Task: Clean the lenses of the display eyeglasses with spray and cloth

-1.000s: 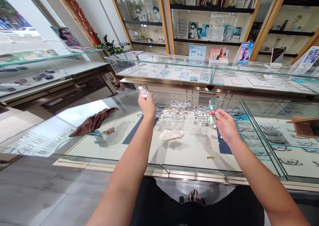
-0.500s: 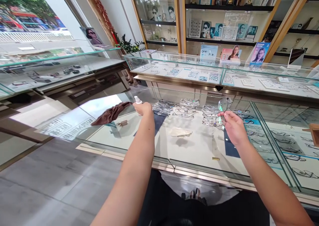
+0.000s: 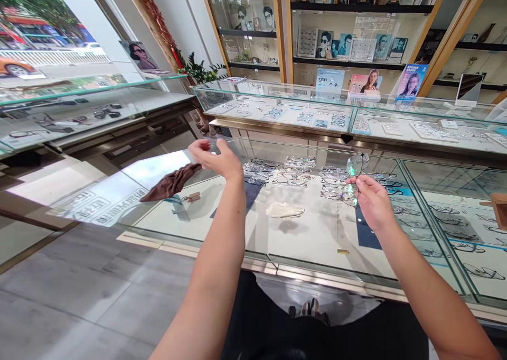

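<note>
My left hand (image 3: 218,158) is raised over the left part of the glass counter, fingers apart. A small white bit of the spray bottle (image 3: 214,151) shows between thumb and fingers; the rest is hidden behind the hand. Just left of it a crumpled brown cloth (image 3: 170,184) lies on the glass. My right hand (image 3: 372,199) pinches a pair of eyeglasses (image 3: 357,164) by the frame, held upright on end above the counter, with greenish glints on the lenses. Between my hands lies a cream cloth (image 3: 284,210).
Rows of eyeglass frames (image 3: 295,172) fill the glass display counter (image 3: 309,254) beneath my hands. A brown tag (image 3: 193,196) shows near the brown cloth. Further display cases (image 3: 273,90) stand behind, and another case (image 3: 99,93) is at the left. A wooden object (image 3: 499,209) stands at the right edge.
My left hand has let go of the white spray bottle, opened its fingers and moved slightly up and left. My right hand still holds the eyeglasses in nearly the same place.
</note>
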`<move>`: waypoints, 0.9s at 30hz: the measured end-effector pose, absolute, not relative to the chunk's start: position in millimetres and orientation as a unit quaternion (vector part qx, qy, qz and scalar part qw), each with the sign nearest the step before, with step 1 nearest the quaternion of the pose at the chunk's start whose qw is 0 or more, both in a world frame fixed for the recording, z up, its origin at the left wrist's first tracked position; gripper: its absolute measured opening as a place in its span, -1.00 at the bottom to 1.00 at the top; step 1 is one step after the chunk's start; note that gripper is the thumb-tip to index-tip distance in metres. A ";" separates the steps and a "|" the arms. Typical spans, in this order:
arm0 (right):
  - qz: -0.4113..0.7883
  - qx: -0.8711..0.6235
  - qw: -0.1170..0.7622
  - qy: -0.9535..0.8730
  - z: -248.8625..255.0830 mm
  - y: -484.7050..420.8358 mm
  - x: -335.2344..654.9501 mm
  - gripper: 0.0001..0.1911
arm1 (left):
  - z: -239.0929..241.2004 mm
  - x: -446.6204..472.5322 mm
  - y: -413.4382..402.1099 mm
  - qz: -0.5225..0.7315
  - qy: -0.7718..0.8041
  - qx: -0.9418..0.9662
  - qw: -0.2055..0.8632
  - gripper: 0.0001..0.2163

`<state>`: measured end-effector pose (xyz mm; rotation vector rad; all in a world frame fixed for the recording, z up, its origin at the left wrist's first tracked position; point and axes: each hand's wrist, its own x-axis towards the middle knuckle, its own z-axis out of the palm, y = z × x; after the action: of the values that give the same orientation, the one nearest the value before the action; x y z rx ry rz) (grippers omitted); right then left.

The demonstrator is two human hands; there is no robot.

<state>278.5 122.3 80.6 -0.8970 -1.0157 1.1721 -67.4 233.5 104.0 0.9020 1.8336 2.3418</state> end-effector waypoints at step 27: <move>0.503 -0.398 0.595 -0.484 86.1 113.8 274.6 -0.59 | 97.7 13.1 190.2 -0.063 0.501 0.789 0.350 -0.61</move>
<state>274.6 113.8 86.1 -0.9255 -1.1254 1.1687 13.1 190.2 97.7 2.0437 1.2966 -0.1635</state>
